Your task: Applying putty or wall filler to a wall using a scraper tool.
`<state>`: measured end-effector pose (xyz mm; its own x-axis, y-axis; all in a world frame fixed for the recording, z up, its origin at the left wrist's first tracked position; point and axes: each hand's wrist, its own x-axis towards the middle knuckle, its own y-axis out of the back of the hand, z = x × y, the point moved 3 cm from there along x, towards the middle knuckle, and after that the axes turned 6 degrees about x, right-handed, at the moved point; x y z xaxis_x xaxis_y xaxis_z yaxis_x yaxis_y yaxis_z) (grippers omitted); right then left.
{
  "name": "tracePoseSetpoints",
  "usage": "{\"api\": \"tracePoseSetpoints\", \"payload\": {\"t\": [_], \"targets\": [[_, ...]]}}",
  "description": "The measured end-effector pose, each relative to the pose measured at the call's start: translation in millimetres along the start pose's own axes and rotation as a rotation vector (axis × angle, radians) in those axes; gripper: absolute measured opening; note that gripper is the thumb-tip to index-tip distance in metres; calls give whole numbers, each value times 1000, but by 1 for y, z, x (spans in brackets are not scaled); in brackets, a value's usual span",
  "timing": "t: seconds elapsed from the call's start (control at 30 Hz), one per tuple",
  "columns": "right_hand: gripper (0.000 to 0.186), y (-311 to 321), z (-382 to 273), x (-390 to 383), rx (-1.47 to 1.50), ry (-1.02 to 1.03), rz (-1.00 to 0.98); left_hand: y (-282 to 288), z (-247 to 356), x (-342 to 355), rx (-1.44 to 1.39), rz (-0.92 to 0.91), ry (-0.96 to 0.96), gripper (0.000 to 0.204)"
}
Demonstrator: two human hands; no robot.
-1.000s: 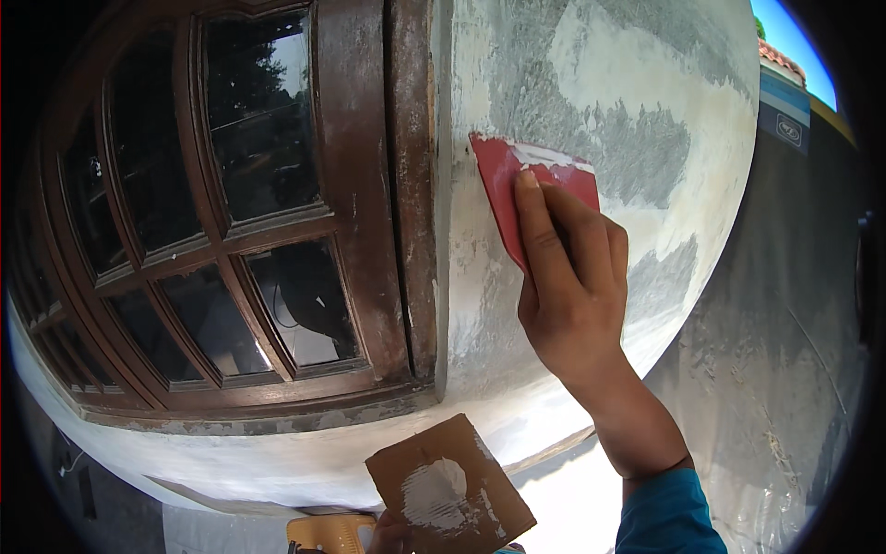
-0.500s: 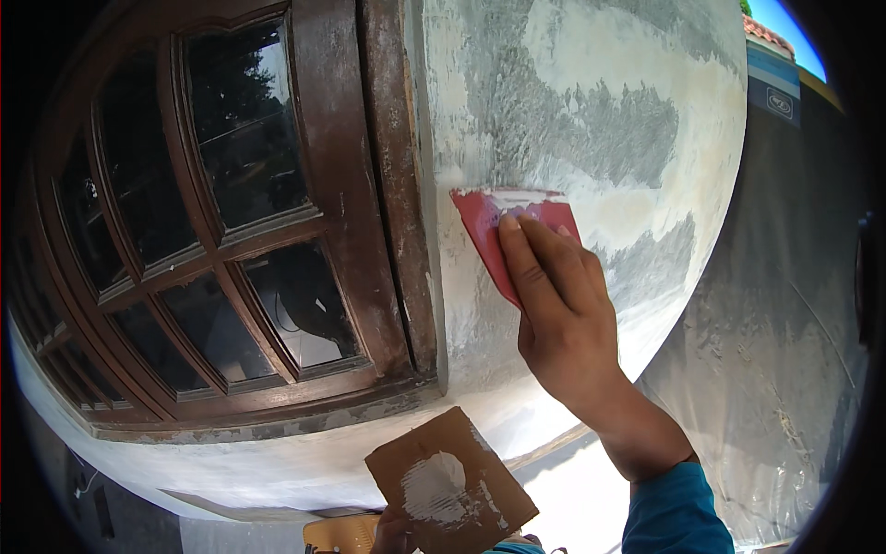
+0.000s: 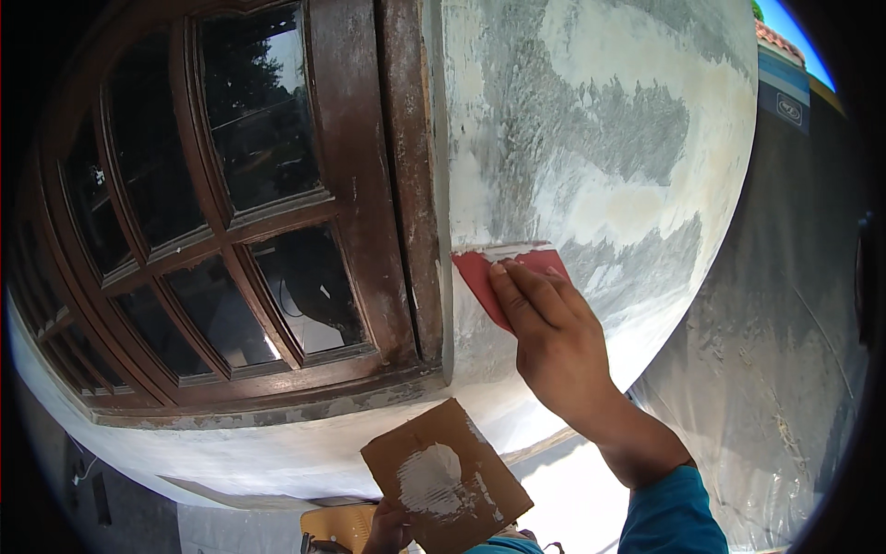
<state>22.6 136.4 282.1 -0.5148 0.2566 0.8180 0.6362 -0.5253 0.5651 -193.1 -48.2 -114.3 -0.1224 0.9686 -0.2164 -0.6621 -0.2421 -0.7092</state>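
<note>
Your right hand (image 3: 554, 346) is pressing the thin, flexible red scraper (image 3: 503, 277) flat against the wall (image 3: 600, 138); your left hand (image 3: 388, 528) is gripping the light cardboard board (image 3: 443, 475) underneath.

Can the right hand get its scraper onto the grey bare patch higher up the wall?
Probably yes. The right hand already presses the red scraper to the wall, and nothing lies between it and the grey patch above.

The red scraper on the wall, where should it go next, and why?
Probably draw the red scraper further down along the window frame. The right hand presses it flat there, white putty covers the wall above, and grey patches remain bare beside it.
</note>
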Motion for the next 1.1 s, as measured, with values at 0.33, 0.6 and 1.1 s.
{"api": "tracePoseSetpoints", "payload": {"t": [0.33, 0.6, 1.1], "targets": [[56, -56, -1, -2, -349, 120, 110, 28, -23, 13, -17, -77, 27, 68], [56, 16, 1, 59, -191, 125, 358, 5, -6, -2, -38, -52, 10, 70], [53, 12, 5, 37, -128, 110, 303, -44, 20, -6, 39, -37, 0, 69]]}}
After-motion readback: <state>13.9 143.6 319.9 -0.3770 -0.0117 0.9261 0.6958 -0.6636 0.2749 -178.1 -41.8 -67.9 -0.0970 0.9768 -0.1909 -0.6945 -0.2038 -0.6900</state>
